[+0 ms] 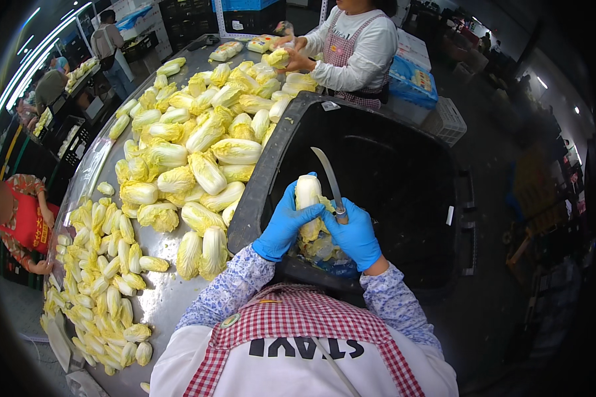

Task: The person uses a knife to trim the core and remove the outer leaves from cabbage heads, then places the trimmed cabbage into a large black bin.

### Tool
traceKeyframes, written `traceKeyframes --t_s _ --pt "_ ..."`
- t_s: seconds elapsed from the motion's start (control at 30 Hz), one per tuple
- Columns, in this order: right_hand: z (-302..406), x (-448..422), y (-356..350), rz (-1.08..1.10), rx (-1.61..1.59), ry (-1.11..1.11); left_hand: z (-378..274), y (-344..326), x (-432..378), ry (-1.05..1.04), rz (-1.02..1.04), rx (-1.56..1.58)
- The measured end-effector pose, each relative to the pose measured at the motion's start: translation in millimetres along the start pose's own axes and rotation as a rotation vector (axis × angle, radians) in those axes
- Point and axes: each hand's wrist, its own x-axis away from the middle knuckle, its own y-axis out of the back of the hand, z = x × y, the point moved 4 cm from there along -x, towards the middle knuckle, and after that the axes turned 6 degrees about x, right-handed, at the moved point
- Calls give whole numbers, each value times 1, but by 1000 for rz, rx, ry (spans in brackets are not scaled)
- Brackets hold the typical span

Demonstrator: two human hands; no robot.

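Note:
Over a large black plastic bin (263, 173), my left hand (286, 223) in a blue glove holds a napa cabbage (308, 193), its white base end facing up and away from me. My right hand (355, 233), also gloved in blue, grips the handle of a curved knife (328, 168), its blade pointing away from me. The thumb and fingers of that same hand touch the leaves on the cabbage's right side. Loose leaves and plastic (325, 250) show in the bin below my hands.
A metal table (164, 288) to the left bears heaps of larger napa cabbages (206, 171) and smaller ones (111, 268). A co-worker (357, 54) across the table handles a cabbage. Another person (27, 218) stands at the left edge. A white crate (444, 121) stands beyond the bin.

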Motion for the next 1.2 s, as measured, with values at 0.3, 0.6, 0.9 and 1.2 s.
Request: traceKeyframes --t_s 0.3,0.6,0.9,1.2 --pt "11 -2 -6 -38 67 69 -7 -4 11 -102 -126 -201" --pt "-16 -18 18 -119 329 -34 16 1 17 393 69 520" --pt "5 -8 25 -211 462 74 11 1 20 376 80 252" --pt "-46 4 32 -6 -122 -303 12 -18 16 310 87 464"
